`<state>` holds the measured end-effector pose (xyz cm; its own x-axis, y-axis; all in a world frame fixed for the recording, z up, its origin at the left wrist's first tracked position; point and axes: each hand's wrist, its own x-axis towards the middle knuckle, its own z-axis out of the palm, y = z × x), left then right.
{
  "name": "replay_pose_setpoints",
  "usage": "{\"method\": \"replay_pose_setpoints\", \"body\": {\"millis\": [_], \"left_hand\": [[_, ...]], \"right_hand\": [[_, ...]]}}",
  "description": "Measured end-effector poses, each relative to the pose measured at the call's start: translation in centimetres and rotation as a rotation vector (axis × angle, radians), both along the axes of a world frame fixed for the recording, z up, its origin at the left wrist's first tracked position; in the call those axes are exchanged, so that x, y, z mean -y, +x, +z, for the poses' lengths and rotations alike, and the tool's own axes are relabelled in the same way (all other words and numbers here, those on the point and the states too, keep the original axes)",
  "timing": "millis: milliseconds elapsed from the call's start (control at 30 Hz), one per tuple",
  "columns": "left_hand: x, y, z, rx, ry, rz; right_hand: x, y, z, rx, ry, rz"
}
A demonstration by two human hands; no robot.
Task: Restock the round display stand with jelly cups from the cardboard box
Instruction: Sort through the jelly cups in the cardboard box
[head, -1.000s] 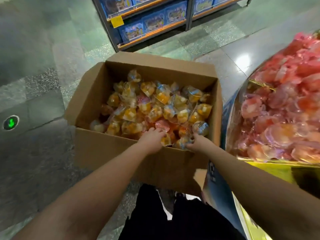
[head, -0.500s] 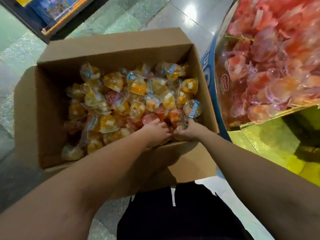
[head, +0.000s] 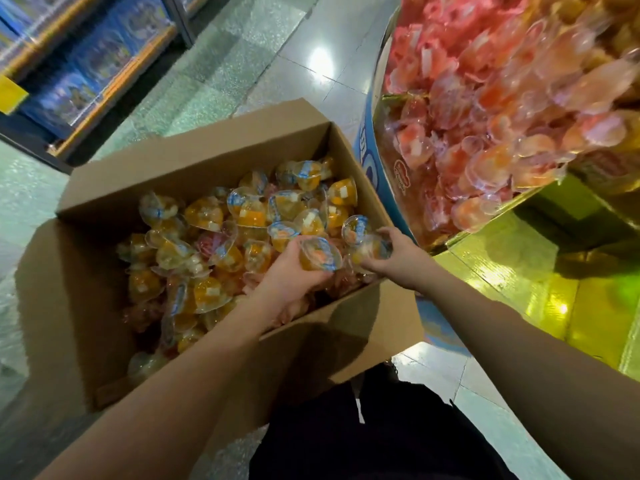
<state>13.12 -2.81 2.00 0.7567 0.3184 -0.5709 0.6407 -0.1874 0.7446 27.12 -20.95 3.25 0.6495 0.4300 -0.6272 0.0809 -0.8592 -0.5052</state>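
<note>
**Both hands hold jelly cups over the open box**

The green and grey speckled tile floor (head: pixel 242 57) fills the background, with a low shelf of blue packaged goods (head: pixel 86 64) at the upper left. At the right stands the round display stand with a blue rim and gold foil base (head: pixel 519 271), heaped with clear plastic cups of pink and red jelly (head: pixel 502 98); motion blur softens their detail.

The open brown cardboard box (head: pixel 69 289) sits on the floor just beside the stand, its flaps folded outward. It is filled with a loose pile of clear plastic jelly cups holding orange and yellow jelly (head: pixel 214 244), many tipped on their sides, with blue-printed foil lids.

Black trousers (head: pixel 381 438) show at the bottom edge.

The left hand (head: pixel 294 271) is inside the box near its front right corner, fingers curled around 1 orange jelly cup with a blue-edged lid (head: pixel 320 252). The right hand (head: pixel 394 251) is over the box's right wall, fingers wrapped around 1 pale jelly cup (head: pixel 370 249). The 2 held cups are nearly touching.
</note>
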Motion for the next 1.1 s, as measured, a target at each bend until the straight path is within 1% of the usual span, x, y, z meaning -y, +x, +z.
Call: {"method": "replay_pose_setpoints", "body": {"millis": [100,133,233,300,400,500,667,767,900,1000,1100], "left_hand": [[2.1,0.7,2.6,0.070,-0.148,0.050],[3.0,1.0,3.5,0.099,-0.170,0.042],[6.7,2.2,5.4,0.168,-0.175,-0.041],[9.5,3.4,6.1,0.180,-0.177,-0.109],[14.6,5.1,7.1,0.181,-0.120,-0.262],[21.4,6.4,8.2,0.222,-0.086,-0.365],[35.2,7.2,8.9,0.286,-0.008,-0.520],[44.1,7.2,9.0,0.297,-0.021,-0.594],[55.0,7.4,9.4,0.286,-0.057,-0.681],[61.5,8.4,9.6,0.290,-0.055,-0.729],[66.8,9.7,10.1,0.273,-0.093,-0.763]], "right_hand": [[2.9,-0.6,3.4,0.061,0.058,-0.035],[4.1,-0.9,4.4,0.080,0.073,-0.054],[8.4,-1.8,6.9,0.155,0.100,-0.113],[11.9,-2.5,8.1,0.194,0.097,-0.159],[18.2,-3.5,9.1,0.262,0.109,-0.239],[25.8,-4.8,9.9,0.336,0.112,-0.313],[40.2,-7.8,10.8,0.409,0.086,-0.449],[49.3,-9.6,11.4,0.453,0.072,-0.516],[60.3,-12.0,13.0,0.461,-0.005,-0.611],[66.8,-13.0,13.5,0.472,-0.048,-0.677],[71.8,-13.3,13.1,0.456,-0.081,-0.705]]}}
